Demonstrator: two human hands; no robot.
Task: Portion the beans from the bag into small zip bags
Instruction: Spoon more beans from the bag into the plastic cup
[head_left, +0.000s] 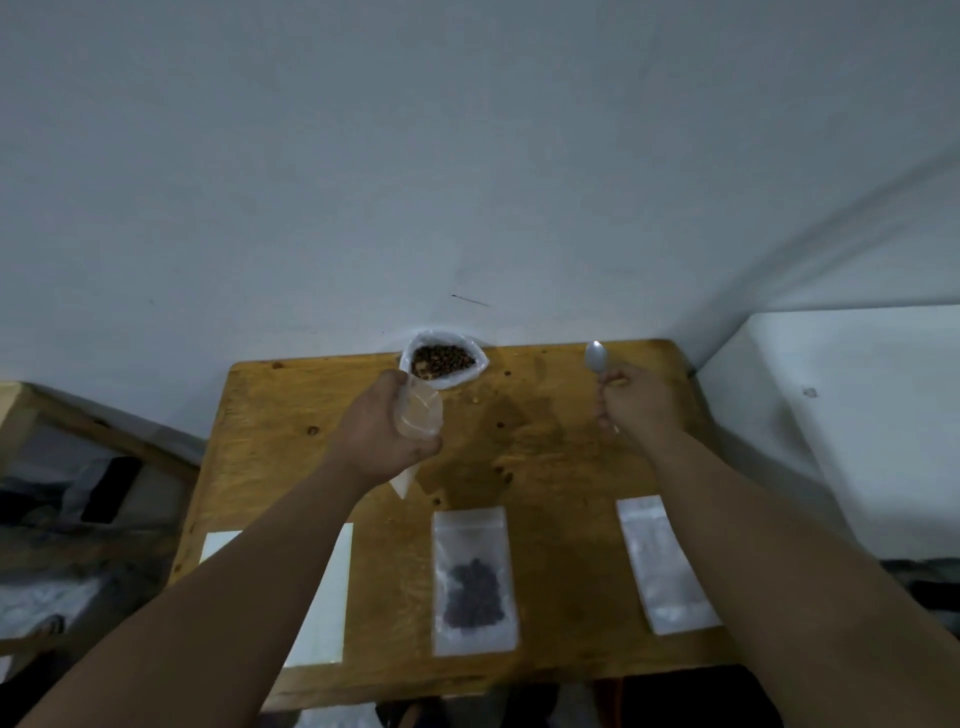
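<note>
The left hand (382, 431) was curled round an empty zip bag (418, 415), just below the bean bag (442, 382) at the upper middle of the table (545, 441). The right hand (631, 402), upper right, pinched a spoon (596, 356) by its handle, bowl up and seemingly empty.

The likeliest slip was at the mouth. The zip bag was thin, limp, clear film, and if its opening sagged shut a spoonful would spill. The beans (441, 358) looked small, dark and hard, so loose ones would probably roll on the smooth varnished wood. The bean bag, soft white plastic with its mouth spread open, could slump or tip if the spoon dug in hard.

A filled bag (475, 582) lay flat at lower centre, a spare bag (665, 564) to its right.
</note>
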